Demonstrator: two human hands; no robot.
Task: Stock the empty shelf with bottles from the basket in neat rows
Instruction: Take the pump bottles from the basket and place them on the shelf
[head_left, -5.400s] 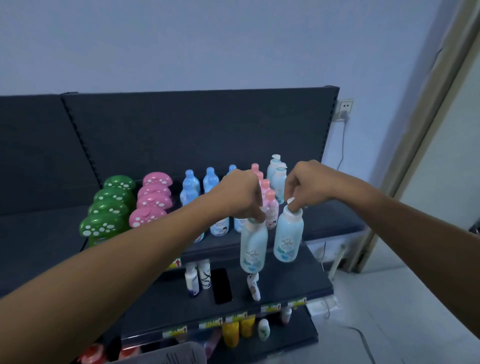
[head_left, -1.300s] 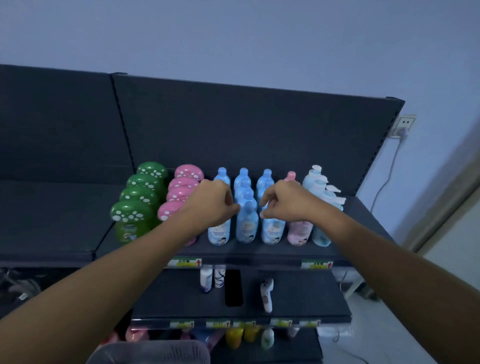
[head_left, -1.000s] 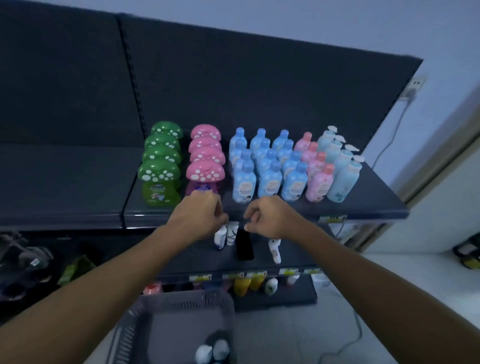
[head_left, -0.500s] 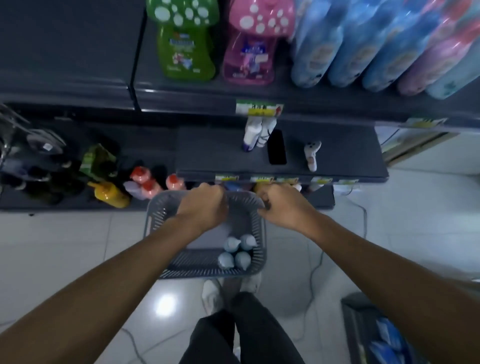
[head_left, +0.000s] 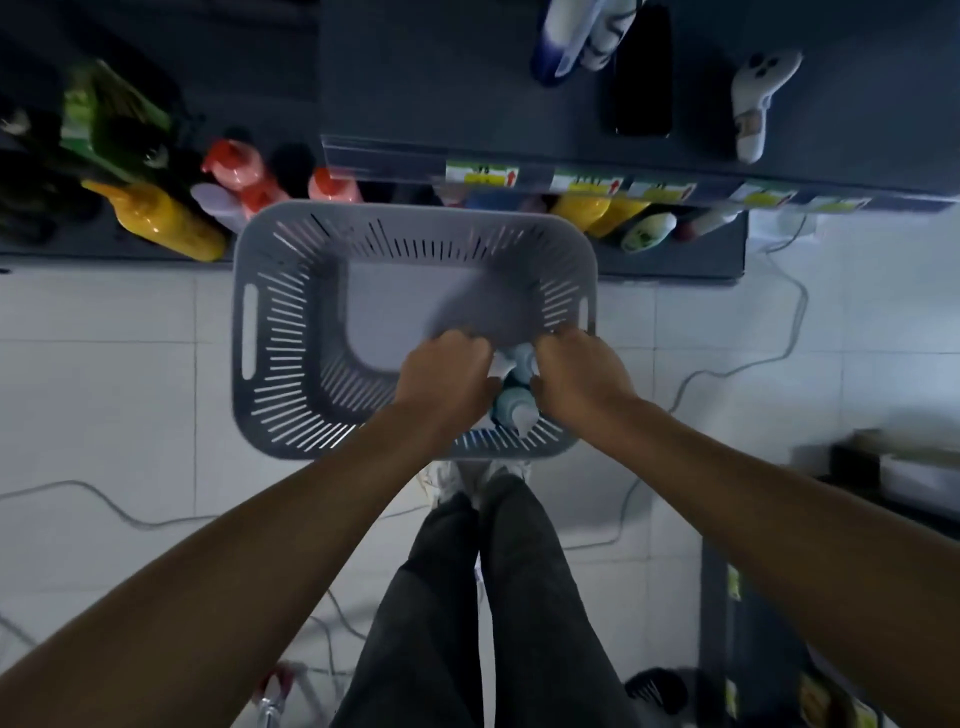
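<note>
A grey slotted basket sat on a white tiled floor before dark shelving. The left hand and right hand curled among pale blue bottles; whether the fingers gripped any was hidden.

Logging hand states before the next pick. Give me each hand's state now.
Left hand: fingers curled down among the bottles in the basket; grip cannot be told.
Right hand: fingers curled beside the bottles; grip cannot be told.

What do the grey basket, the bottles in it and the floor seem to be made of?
Grey basket: moulded plastic, matt, judging by its thin slotted walls and cut-out handles.
Bottles: likely plastic, pale blue, smooth; partly hidden and blurred.
Floor: pale smooth tiles, probably ceramic, judging by the grout lines.
</note>
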